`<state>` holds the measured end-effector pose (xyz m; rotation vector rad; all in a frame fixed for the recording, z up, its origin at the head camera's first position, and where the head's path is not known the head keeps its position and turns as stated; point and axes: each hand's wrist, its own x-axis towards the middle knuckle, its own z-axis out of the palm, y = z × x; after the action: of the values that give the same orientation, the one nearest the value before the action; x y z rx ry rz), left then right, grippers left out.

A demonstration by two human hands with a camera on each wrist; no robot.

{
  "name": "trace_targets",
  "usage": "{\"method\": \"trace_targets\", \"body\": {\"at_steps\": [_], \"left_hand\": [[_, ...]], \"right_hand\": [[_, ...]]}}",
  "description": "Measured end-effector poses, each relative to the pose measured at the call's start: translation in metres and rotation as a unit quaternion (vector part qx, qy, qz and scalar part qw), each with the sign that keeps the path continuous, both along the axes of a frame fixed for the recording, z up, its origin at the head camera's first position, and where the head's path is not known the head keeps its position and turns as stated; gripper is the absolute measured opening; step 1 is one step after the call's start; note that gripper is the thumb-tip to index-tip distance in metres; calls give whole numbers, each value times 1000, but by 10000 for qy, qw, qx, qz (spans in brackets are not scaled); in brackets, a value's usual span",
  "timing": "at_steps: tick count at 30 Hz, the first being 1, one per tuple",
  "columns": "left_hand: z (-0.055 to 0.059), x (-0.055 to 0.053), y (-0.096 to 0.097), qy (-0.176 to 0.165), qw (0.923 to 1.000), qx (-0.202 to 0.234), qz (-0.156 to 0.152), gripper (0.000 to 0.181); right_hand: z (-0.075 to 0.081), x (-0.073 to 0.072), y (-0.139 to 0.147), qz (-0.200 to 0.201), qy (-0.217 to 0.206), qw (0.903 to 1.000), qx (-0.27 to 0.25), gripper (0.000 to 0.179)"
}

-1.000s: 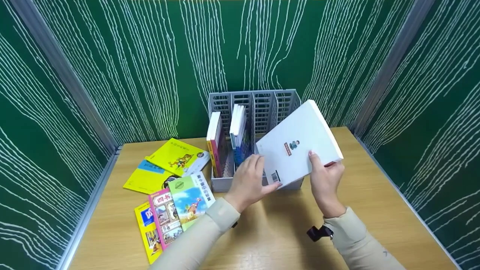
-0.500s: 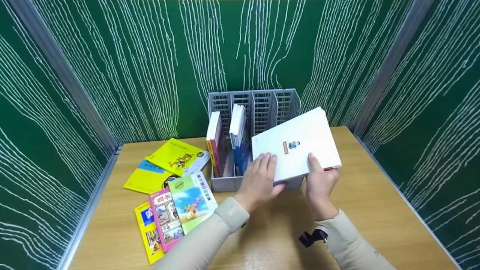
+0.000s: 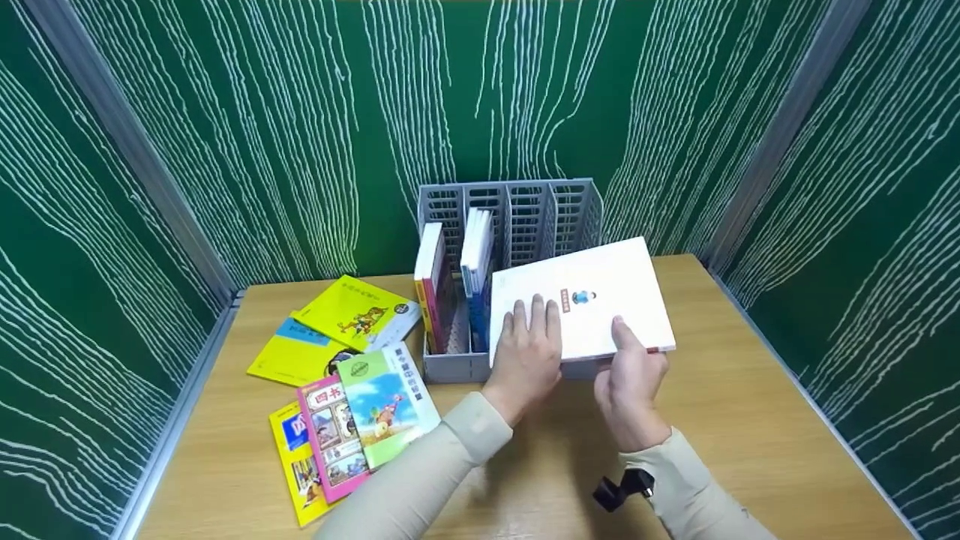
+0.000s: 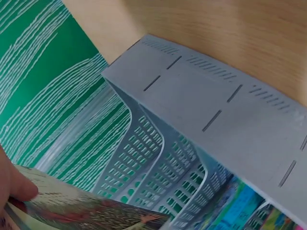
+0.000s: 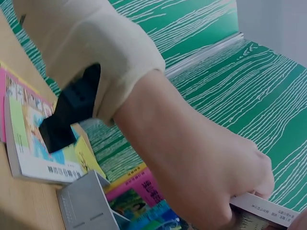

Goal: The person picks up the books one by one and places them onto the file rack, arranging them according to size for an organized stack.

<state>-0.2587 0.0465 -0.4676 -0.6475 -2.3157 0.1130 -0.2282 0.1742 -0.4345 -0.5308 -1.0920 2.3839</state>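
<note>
A white-backed book (image 3: 600,274), with a small cartoon figure on its back cover, is held tilted in front of the right part of a grey file rack (image 3: 454,367). My right hand (image 3: 634,386) grips its lower right edge, thumb on the white cover. My left hand (image 3: 529,356) holds its left part, fingers spread over the cover and thumb hidden in the head view. The left wrist view shows the book's picture side (image 4: 96,206) with a digit on it. Books (image 3: 435,289) stand in the rack's leftmost compartment, and more books (image 3: 478,262) in the one beside it.
Left of the rack lie two yellow books (image 3: 364,315) overlapping. Nearer the front is an overlapping group: a green book (image 3: 386,405), a pink book (image 3: 330,439) and a yellow book (image 3: 289,480). Green walls (image 3: 517,90) with white lines enclose the wooden table (image 3: 750,420).
The held book has come lower and turned flatter, shifting slightly left. My left hand has moved from its lower corner onto the cover. My right hand has kept its grip and lowered with it.
</note>
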Motion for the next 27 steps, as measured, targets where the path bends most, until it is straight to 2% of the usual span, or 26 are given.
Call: {"method": "trace_targets", "body": {"at_steps": [6, 14, 18, 21, 27], "left_hand": [[0, -1, 4, 560, 9975, -415, 126, 36], [4, -3, 0, 639, 9960, -621, -84, 38], [10, -4, -5, 661, 9947, -769, -138, 40], [14, -6, -9, 662, 9945, -788, -171, 42], [16, -14, -14, 827, 9938, -731, -141, 39]], "right_hand": [[0, 2, 0, 299, 97, 9986, -419, 56], [-4, 3, 3, 583, 305, 9963, -546, 57], [-4, 4, 4, 738, 405, 9957, -395, 55], [-2, 3, 5, 822, 391, 9958, -57, 55], [0, 2, 8, 1186, 615, 9905, 324, 56]]}}
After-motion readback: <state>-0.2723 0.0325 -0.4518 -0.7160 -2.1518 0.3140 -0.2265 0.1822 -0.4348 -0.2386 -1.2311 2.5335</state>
